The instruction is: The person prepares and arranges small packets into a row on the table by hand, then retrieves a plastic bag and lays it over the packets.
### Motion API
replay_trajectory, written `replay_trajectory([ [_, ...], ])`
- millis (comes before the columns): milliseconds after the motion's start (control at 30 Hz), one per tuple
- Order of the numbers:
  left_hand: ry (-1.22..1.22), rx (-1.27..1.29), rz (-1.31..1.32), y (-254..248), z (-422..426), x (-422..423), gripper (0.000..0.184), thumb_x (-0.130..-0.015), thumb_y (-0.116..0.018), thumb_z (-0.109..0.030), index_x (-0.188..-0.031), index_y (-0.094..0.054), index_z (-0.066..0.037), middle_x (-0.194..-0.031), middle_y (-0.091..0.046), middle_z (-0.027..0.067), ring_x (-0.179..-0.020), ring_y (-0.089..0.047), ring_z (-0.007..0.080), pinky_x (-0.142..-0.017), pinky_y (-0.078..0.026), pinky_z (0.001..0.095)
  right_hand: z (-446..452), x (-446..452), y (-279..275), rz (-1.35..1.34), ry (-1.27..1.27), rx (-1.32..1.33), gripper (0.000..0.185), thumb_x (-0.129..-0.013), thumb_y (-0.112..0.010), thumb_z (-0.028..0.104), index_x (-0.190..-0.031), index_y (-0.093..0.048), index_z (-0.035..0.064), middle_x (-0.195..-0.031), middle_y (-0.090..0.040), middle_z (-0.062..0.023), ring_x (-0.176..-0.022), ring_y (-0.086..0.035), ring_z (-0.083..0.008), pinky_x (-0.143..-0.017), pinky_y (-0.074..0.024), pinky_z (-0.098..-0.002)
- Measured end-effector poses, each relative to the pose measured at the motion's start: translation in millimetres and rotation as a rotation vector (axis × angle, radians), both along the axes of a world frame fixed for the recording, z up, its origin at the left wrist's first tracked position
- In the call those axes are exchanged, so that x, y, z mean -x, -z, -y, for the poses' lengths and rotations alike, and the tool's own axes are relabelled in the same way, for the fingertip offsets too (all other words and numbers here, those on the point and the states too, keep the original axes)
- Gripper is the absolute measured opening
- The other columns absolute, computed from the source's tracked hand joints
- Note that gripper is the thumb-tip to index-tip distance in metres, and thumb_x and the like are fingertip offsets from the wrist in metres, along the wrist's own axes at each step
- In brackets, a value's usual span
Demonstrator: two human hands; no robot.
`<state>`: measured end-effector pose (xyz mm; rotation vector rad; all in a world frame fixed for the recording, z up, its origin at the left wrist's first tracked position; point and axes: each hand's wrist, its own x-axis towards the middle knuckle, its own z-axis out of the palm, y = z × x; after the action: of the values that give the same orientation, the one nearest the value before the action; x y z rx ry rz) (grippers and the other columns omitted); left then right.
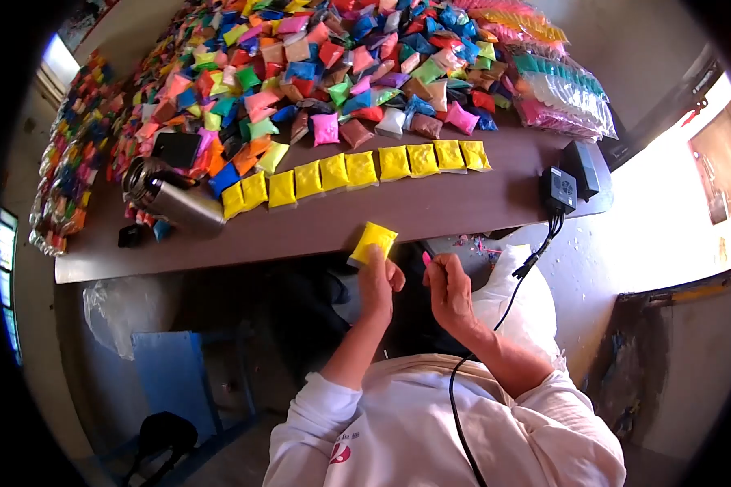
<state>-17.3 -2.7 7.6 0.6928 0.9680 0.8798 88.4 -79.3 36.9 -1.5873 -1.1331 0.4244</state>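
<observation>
The white shirt (414, 430) is nearest, a black cable (453, 398) crossing it. The left hand (375, 280) pinches a yellow packet (374, 237) at the table's (260, 243) near edge, the right hand (453, 290) has its fingers curled round a pink thing (426, 258), and beyond, yellow packets (334, 172) lie in a row before a mixed pile (300, 71).

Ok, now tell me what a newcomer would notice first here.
Probably the heap of bright packets, sprawling over the far side of the table. Next, the row of yellow packets on the heap's near side. Then the lone yellow packet in the left hand, by the near edge.
</observation>
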Motion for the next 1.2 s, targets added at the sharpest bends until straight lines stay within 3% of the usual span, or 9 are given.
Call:
replay_trajectory([
  [300,0.126,0.099,0.021,-8.6,-24.5,19.5,0.056,-0.090,-0.042,-0.057,-0.054,-0.033,-0.015,-0.050,-0.040,0.0028,-0.047,-0.042,0.0123,-0.046,-0.032,0.0252,-4.9,15.8,-0.6,-0.004,-0.087,-0.053,0.015,-0.086,-0.052,-0.006,-0.100,-0.049,0.0003,-0.065,-0.050,-0.0122,-0.047,-0.048,-0.0181,-0.043,-0.0353,-0.0286],
  [533,0.213,0.143,0.030,-10.9,-33.1,17.1,0.056,-0.092,-0.040,-0.053,-0.052,-0.034,-0.015,-0.048,-0.039,0.0017,-0.045,-0.041,0.0111,-0.046,-0.030,0.0240,-12.5,6.0,-8.4,-0.028,-0.112,0.080,0.018,-0.083,-0.057,-0.005,-0.098,-0.051,-0.0002,-0.061,-0.052,-0.0097,-0.045,-0.050,-0.0165,-0.042,-0.0365,-0.0263],
  [700,0.220,0.072,0.060,-6.4,-35.1,15.1,0.050,-0.092,-0.042,-0.052,-0.061,-0.041,-0.014,-0.052,-0.039,0.0010,-0.046,-0.042,0.0100,-0.044,-0.032,0.0228,-30.2,-7.9,-17.3,0.000,-0.033,0.062,0.015,-0.083,-0.061,0.000,-0.095,-0.052,-0.0004,-0.059,-0.052,-0.0067,-0.044,-0.048,-0.0117,-0.041,-0.0321,-0.0223],
  [733,0.230,0.098,0.047,-8.0,-34.7,14.0,0.050,-0.092,-0.041,-0.052,-0.059,-0.040,-0.014,-0.052,-0.040,0.0013,-0.046,-0.042,0.0098,-0.045,-0.032,0.0221,-35.1,-8.1,-17.5,0.007,0.006,0.066,0.008,-0.086,-0.058,0.005,-0.089,-0.051,0.0015,-0.057,-0.042,-0.0008,-0.046,-0.036,-0.0055,-0.043,-0.0266,-0.0217],
  [867,0.240,0.193,0.084,-10.4,-24.3,13.4,0.045,-0.092,-0.043,-0.051,-0.066,-0.044,-0.014,-0.054,-0.042,0.0010,-0.048,-0.044,0.0094,-0.045,-0.033,0.0213,-44.8,-13.4,-22.6,-0.172,-0.036,0.202,0.014,-0.088,-0.058,0.014,-0.091,-0.052,0.0025,-0.068,-0.049,-0.0004,-0.055,-0.041,-0.0053,-0.049,-0.0306,-0.0202],
  [933,0.264,0.094,0.106,-19.2,-17.9,16.1,0.039,-0.093,-0.045,-0.047,-0.076,-0.048,-0.013,-0.057,-0.044,-0.0005,-0.049,-0.044,0.0080,-0.046,-0.035,0.0205,-47.4,-11.7,-20.9,-0.264,-0.073,0.238,0.019,-0.089,-0.060,0.020,-0.093,-0.053,0.0028,-0.073,-0.051,-0.0001,-0.058,-0.043,-0.0053,-0.052,-0.0328,-0.0195],
  [1000,0.270,-0.093,0.019,-30.6,-10.3,16.1,0.032,-0.094,-0.047,-0.042,-0.083,-0.049,-0.012,-0.059,-0.045,-0.0018,-0.050,-0.044,0.0062,-0.047,-0.036,0.0195,-49.4,-6.9,-21.2,-0.589,-0.044,0.223,0.028,-0.086,-0.065,0.022,-0.098,-0.054,-0.0014,-0.076,-0.052,-0.0006,-0.067,-0.045,-0.0055,-0.057,-0.0380,-0.0200],
  [1033,0.304,-0.135,0.025,-24.9,-3.8,20.9,0.025,-0.094,-0.050,-0.035,-0.091,-0.050,-0.010,-0.062,-0.047,-0.0019,-0.053,-0.047,0.0060,-0.050,-0.040,0.0191,-48.4,-3.8,-32.6,-0.667,-0.072,0.245,0.036,-0.087,-0.063,0.029,-0.103,-0.054,-0.0020,-0.086,-0.056,-0.0037,-0.075,-0.050,-0.0072,-0.065,-0.0419,-0.0198],
  [1200,0.400,-0.423,-0.350,-21.7,21.3,28.6,0.024,-0.093,-0.054,-0.030,-0.092,-0.055,-0.006,-0.066,-0.054,0.0017,-0.060,-0.055,0.0110,-0.056,-0.045,0.0225,-29.5,-6.3,-45.8,-0.640,-0.118,0.310,0.047,-0.085,-0.063,0.040,-0.102,-0.055,-0.0022,-0.085,-0.057,-0.0056,-0.076,-0.052,-0.0098,-0.067,-0.0426,-0.0205],
])
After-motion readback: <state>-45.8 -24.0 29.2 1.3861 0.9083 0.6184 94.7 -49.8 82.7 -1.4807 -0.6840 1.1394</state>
